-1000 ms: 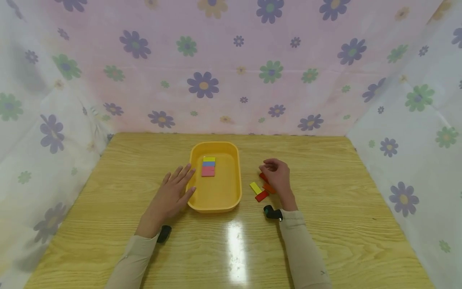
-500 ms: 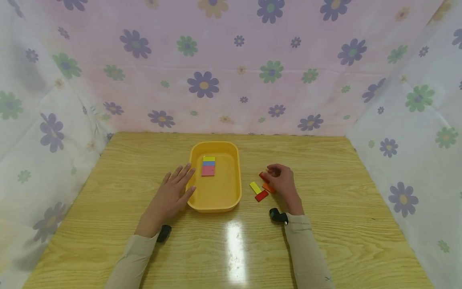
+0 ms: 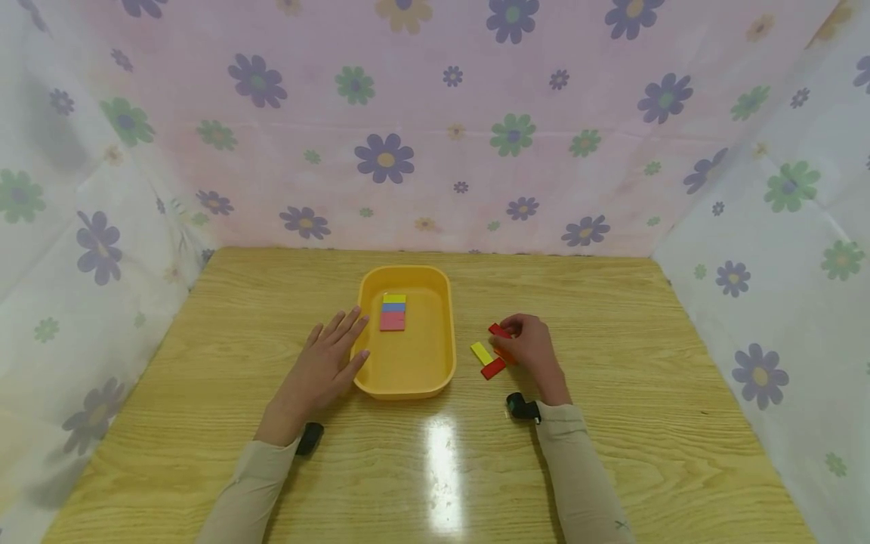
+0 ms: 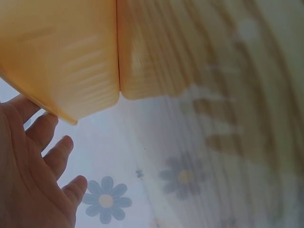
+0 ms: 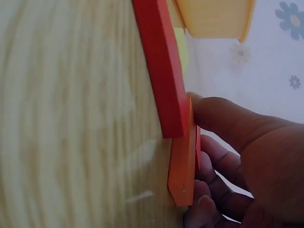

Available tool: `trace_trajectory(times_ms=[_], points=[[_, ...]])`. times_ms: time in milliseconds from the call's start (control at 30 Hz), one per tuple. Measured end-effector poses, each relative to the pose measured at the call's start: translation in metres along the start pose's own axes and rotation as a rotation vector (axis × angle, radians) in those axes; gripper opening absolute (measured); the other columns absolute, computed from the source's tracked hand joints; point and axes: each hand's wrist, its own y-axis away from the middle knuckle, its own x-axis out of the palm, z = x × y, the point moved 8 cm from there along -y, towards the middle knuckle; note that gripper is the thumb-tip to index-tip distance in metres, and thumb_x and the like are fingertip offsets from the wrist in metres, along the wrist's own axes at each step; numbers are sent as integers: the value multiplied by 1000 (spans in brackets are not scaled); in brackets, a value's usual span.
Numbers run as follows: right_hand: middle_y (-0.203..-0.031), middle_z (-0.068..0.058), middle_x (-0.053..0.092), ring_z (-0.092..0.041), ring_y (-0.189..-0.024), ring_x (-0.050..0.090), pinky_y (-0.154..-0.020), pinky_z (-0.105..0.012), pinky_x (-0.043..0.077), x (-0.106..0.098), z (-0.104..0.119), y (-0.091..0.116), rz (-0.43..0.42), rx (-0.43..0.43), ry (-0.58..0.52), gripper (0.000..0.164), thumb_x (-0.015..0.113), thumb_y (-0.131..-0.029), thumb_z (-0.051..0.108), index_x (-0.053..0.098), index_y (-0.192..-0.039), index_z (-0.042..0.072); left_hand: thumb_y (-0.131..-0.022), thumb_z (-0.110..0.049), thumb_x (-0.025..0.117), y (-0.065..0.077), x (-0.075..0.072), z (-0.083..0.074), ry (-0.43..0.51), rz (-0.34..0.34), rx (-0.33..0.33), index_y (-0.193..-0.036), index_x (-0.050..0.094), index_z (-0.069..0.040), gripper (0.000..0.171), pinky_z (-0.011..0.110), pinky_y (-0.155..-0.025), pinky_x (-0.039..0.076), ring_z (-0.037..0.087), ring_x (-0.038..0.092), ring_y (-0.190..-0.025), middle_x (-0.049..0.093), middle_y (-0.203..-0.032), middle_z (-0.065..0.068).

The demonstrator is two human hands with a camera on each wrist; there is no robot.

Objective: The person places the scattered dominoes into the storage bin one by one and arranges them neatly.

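Fingers spread, my left hand (image 3: 321,372) rests on the left rim of the yellow plastic tray (image 3: 427,355); the left wrist view has its fingertips against the tray wall (image 4: 71,66). My right hand (image 3: 533,349) is bent over a small group of flat blocks right of the tray. Its thumb and index finger pinch the far red block (image 3: 499,330), whose lower part is hidden by the hand. An orange block (image 5: 182,166) lies under the thumb, partly covered in the head view. Closer in are another red block (image 3: 493,369) and a yellow block (image 3: 482,353).
Inside the tray's upper left, yellow (image 3: 394,299), blue (image 3: 393,307) and pink (image 3: 392,321) blocks lie in a column. The wooden table (image 3: 680,423) meets flower-printed cloth (image 3: 435,151) at the back and sides.
My right hand first drew back slightly to the right and nearer, then lowered its thumb and fingers onto the far red block. My left hand has stayed on the tray.
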Motion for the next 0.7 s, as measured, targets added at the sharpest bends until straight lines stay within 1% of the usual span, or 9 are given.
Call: trace_trajectory(times_ms=[67, 167, 267, 467, 700], points=[[-101, -18, 70, -29, -90, 62, -78, -36, 53, 0, 1, 0, 1, 1, 10, 31, 80, -88, 17, 71, -108, -4, -108, -42, 46, 0, 1, 1, 0, 1, -2, -162, 30, -13, 63, 66, -121, 12, 36, 20, -156, 21, -170, 6], [-100, -18, 70, -29, -89, 63, -77, -36, 54, 0, 2, 0, 7, 3, 20, 28, 79, -88, 15, 71, -107, -5, -108, -42, 46, 0, 1, 1, -1, 1, -2, -162, 30, -13, 63, 66, -121, 11, 36, 19, -156, 21, -170, 6], [-100, -18, 70, -29, -90, 64, -79, -39, 55, 0, 2, 0, 16, 5, 24, 26, 78, -90, 13, 71, -107, -4, -108, -42, 46, 0, 1, 1, 4, 1, 0, -162, 30, -13, 63, 66, -122, 11, 36, 18, -156, 21, -170, 6], [-103, -19, 70, -31, -94, 65, -84, -44, 55, 2, 2, -3, 61, -14, 39, 24, 74, -93, 12, 70, -110, -4, -108, -41, 47, 0, 0, 1, 7, -8, 5, -162, 30, -13, 63, 67, -121, 11, 37, 19, -156, 22, -169, 7], [-105, -19, 69, -30, -94, 64, -85, -44, 55, 4, 0, -3, 97, -31, 86, 24, 71, -96, 12, 68, -112, -5, -108, -41, 46, 0, 0, 1, 10, -4, 4, -162, 30, -13, 63, 66, -122, 11, 37, 19, -156, 21, -169, 7]])
